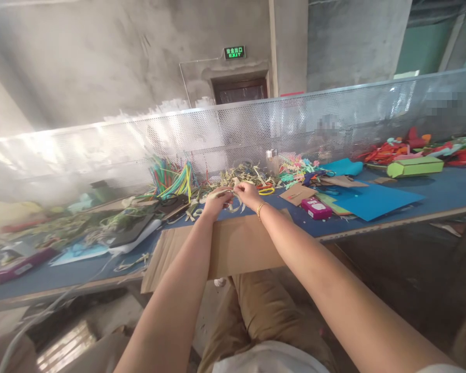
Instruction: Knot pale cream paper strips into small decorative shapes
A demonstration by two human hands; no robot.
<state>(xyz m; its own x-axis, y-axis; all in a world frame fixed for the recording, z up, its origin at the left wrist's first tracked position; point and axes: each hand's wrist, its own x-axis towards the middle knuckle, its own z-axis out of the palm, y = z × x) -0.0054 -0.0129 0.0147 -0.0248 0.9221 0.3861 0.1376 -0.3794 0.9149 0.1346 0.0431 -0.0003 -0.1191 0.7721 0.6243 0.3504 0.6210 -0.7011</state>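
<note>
Near the table's middle, my left hand (218, 201) and my right hand (249, 196) are close together, both with closed fingers. Between them they pinch a pale cream strip (238, 206), whose loose ends curl below the fingers. It looks like ribbon or a flat fibre; its exact kind is too small to make out. A flat sheet of brown cardboard (241, 246) lies beneath my forearms and overhangs the table edge. Just past my hands is a heap of similar pale and olive strips (248, 172).
Colourful pipe cleaners (171, 178) stand behind on the left. To the right lie a purple box (316, 208), a blue sheet (376, 199), and a green box (415, 167). A dark flat device (134, 225) rests at left. A perforated metal screen (202, 129) borders the table's back.
</note>
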